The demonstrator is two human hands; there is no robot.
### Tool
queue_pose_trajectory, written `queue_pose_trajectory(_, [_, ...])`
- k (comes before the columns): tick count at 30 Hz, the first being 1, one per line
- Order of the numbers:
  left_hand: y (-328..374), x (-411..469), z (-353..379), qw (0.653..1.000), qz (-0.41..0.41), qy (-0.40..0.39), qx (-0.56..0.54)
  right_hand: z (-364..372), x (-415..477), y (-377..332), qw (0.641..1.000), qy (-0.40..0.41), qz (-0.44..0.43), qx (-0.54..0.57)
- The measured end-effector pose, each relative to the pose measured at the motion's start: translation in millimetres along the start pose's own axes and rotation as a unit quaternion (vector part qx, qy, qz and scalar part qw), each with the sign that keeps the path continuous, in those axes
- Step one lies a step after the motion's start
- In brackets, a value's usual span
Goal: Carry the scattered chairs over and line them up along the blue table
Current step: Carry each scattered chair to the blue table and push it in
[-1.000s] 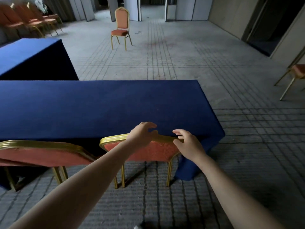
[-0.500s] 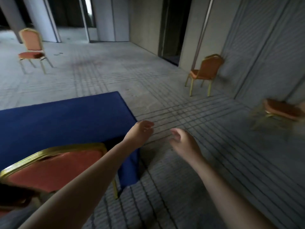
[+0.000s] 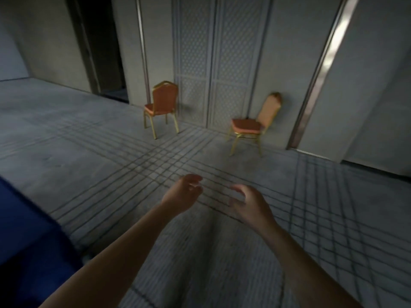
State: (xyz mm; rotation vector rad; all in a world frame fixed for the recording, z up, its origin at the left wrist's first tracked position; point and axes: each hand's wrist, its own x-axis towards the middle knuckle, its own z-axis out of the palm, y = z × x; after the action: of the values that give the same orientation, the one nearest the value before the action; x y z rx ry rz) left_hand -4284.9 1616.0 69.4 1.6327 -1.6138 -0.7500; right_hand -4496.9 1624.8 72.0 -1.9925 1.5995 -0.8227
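Two orange-padded chairs with gold frames stand against the far wall. The left chair (image 3: 163, 106) is upright with its seat turned left. The right chair (image 3: 255, 124) sits nearer the metal door frame, its back leaning towards the wall. A corner of the blue table (image 3: 31, 247) fills the lower left. My left hand (image 3: 183, 194) and my right hand (image 3: 249, 204) are stretched out side by side over the floor, fingers loosely curled and apart, with nothing in them. Both hands are well short of the chairs.
Grey carpet with a dark grid pattern (image 3: 155, 165) runs from me to the chairs. A dark doorway (image 3: 100, 47) opens at the back left. Patterned wall panels (image 3: 213, 63) and a metal-edged door frame (image 3: 320, 72) line the far wall.
My hands let go of the chair back at the blue table. My view swung right, away from the table, and now faces the two chairs by the wall.
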Motion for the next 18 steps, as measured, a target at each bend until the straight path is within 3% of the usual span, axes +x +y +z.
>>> queue_pose_trajectory(18, [77,331,119,0.985,0.091,-0.142,0.039,-81,259,129,0.99,0.098,0.097,-0.041])
